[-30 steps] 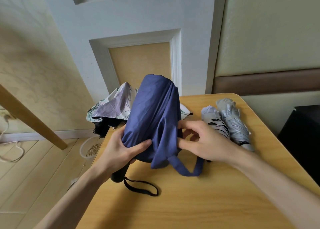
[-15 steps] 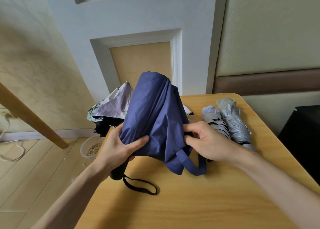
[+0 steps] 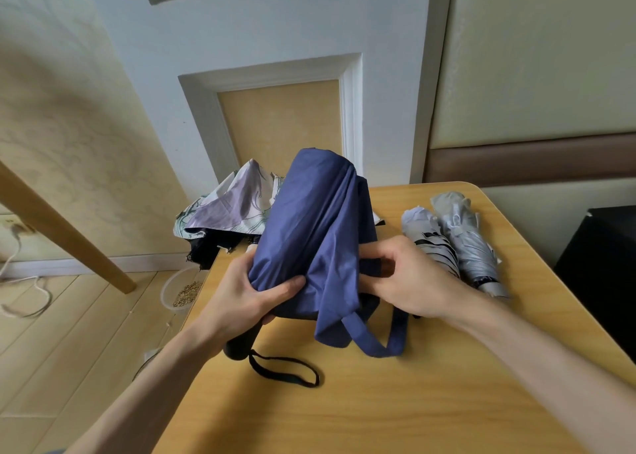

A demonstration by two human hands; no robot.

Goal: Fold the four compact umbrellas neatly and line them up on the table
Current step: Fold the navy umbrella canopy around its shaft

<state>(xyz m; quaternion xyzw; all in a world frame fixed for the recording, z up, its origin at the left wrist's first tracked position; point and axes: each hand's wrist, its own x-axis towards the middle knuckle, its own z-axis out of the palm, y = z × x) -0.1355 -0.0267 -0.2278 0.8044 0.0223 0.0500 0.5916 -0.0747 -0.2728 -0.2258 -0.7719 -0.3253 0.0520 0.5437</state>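
Against a panelled wall, the wooden desk [image 3: 378, 412] carried the work. We held the blue umbrella [image 3: 309, 233] over its left half, long axis tilted: canopy tip pointing up and away, black handle [image 3: 241, 341] low toward us. Our left hand [image 3: 241, 295] gripped the lower canopy, thumb across the fabric; our right hand [image 3: 409, 281] pinched pleats at its right. The closure strap [image 3: 364, 336] hung loose. Risk: slackening either grip could let the gathered pleats spring apart, giving a bulky roll. A striped umbrella [image 3: 430, 243] and a silver umbrella [image 3: 469, 247] lay folded side by side at right; a patterned umbrella [image 3: 234, 209] sat unfolded behind.
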